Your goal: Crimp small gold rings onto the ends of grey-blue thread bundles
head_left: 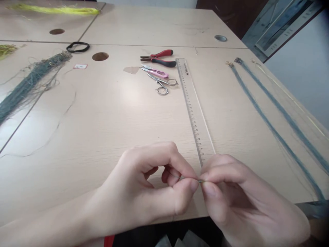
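Observation:
Near the table's front edge, my left hand [146,185] and my right hand [239,192] meet, fingertips almost touching. Each pinches a thin greenish thread [200,181] between thumb and forefinger. Only a tiny stretch of it shows in the gap; the fingers hide most of the rest. Just behind the right hand lies a clear ruler [192,103], its near end covered by that hand.
Red-and-black pliers [161,59], pink thread snips [156,72] and silver scissors [161,83] lie beyond. Blue-grey thread bundles [272,120] stretch along the right. A larger bundle [28,82], a black band [77,47] and yellow thread [56,10] are at left.

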`<state>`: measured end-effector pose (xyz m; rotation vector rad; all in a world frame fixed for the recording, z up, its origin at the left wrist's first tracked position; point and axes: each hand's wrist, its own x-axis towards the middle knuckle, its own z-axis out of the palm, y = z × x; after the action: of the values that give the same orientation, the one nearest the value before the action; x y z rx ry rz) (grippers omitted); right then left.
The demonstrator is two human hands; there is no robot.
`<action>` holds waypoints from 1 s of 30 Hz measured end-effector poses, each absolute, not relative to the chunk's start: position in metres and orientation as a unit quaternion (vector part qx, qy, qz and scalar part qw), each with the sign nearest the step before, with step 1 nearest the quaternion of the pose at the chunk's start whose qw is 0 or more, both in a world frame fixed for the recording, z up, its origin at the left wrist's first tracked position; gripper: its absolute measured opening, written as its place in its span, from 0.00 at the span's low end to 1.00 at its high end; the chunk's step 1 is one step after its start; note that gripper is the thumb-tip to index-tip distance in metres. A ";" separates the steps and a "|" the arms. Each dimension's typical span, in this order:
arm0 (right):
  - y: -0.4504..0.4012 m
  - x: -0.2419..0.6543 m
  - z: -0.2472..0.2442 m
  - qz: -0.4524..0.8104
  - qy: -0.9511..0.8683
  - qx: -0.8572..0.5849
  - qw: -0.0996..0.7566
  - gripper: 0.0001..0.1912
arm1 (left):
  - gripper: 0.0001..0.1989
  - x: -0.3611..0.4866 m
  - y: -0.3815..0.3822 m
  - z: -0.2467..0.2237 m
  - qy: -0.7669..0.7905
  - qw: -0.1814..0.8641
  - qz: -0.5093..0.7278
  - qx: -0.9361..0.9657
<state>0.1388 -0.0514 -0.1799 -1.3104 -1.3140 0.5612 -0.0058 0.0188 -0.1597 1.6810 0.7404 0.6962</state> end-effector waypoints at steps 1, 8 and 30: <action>-0.051 0.139 -0.180 0.238 -0.559 -0.557 0.566 0.07 | 0.08 -0.006 0.019 -0.160 0.316 0.554 0.294 0.712; -0.051 0.138 -0.181 0.235 -0.563 -0.561 0.559 0.06 | 0.09 -0.006 0.019 -0.160 0.322 0.548 0.291 0.715; -0.052 0.136 -0.180 0.209 -0.572 -0.566 0.556 0.07 | 0.08 -0.006 0.020 -0.160 0.328 0.531 0.297 0.723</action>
<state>0.1360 -0.0519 -0.1805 -1.3366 -1.3498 0.4936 -0.0058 0.0197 -0.1600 1.7243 0.7824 0.7078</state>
